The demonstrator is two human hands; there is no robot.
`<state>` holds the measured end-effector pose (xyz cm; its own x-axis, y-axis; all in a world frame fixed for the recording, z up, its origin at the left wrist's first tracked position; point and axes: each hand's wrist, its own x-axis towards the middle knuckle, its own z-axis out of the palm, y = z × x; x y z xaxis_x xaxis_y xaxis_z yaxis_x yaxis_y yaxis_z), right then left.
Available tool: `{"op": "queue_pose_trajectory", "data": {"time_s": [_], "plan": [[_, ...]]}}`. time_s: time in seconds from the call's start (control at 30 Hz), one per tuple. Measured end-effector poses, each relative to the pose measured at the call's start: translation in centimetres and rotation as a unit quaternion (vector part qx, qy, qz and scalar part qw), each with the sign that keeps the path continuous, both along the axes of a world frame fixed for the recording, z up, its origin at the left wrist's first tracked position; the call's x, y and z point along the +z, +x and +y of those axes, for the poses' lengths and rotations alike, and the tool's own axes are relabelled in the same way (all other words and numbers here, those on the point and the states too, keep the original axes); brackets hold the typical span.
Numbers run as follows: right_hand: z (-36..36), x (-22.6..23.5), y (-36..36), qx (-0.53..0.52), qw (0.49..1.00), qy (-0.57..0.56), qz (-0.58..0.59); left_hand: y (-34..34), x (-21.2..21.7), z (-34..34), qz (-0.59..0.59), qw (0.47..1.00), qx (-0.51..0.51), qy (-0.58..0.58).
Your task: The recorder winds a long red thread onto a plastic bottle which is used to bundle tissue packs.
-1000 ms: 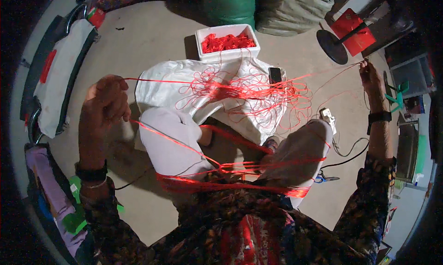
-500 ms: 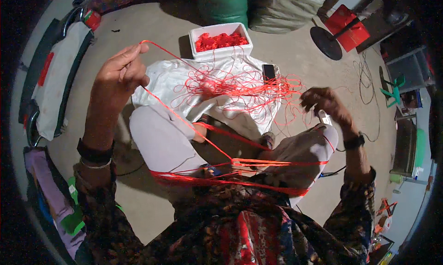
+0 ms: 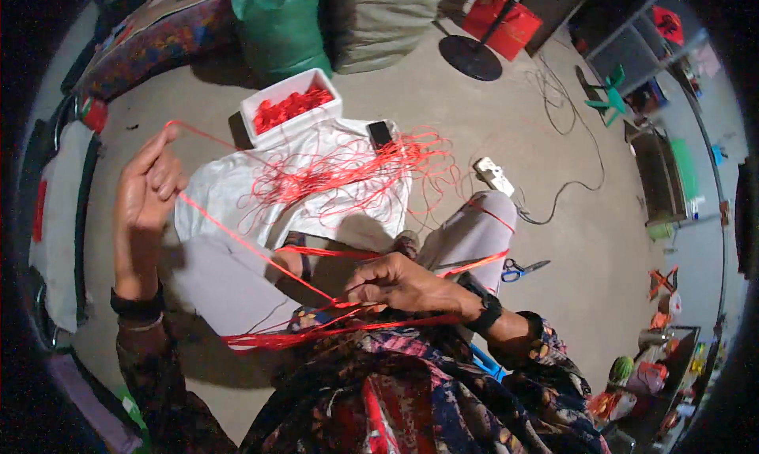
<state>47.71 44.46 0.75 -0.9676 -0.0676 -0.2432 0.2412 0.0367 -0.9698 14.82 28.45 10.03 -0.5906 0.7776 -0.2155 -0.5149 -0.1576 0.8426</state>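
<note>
Raised at the left, my left hand is closed on a red cord, which runs taut from it down toward my lap. My right hand is over my lap, its fingers pinched on the red cord where it meets the strands. Several strands stretch around my two bent knees. Beyond my legs a loose tangle of red cord is spread over a white sheet. A white box holding red pieces stands behind it.
A black phone lies at the sheet's far edge. To the right are a white power strip with a cable and scissors on the floor. Farther back stand a green sack, a pale sack and a round black base.
My right hand has moved from beyond my right knee in to the strands over my lap. My left hand still holds the cord. The whole view has turned toward the right.
</note>
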Motion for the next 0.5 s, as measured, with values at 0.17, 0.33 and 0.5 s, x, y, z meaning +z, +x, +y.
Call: {"op": "queue_pose_trajectory", "data": {"time_s": [0.17,0.33,0.5], "plan": [[-0.1,-0.2,0.9,-0.090,0.994,0.027,0.055,0.7,-0.8,0.0,-0.006,1.000,0.029,-0.004],[-0.1,0.8,1.5,-0.154,0.987,0.051,0.018,1.7,0.9,1.6,-0.005,0.999,0.037,0.002],[-1.2,-0.3,0.8,-0.027,0.989,0.136,0.056,1.4,2.5,1.8,0.023,0.999,0.002,0.046]]}}
